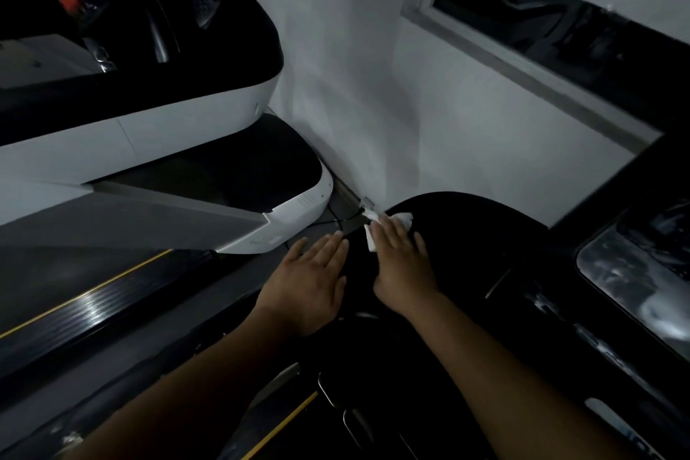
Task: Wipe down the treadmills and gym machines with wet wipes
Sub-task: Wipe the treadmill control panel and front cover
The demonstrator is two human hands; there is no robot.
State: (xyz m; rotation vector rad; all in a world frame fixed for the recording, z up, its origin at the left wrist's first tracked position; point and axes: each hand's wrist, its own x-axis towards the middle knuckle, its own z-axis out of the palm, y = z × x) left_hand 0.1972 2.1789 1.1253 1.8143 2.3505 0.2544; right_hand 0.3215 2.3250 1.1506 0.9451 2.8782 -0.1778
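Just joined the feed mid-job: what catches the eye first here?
At centre, the right hand presses a white wet wipe onto a black treadmill hood, with the left hand spread flat beside it. To the left, a neighbouring treadmill's white shell stands out in the dim room.

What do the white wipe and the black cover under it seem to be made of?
The wipe looks like thin, soft non-woven cloth or paper, matte white: it crumples under the right hand. The black cover seems hard moulded plastic, smooth, judging by its rounded edge; the dim light hides its sheen.
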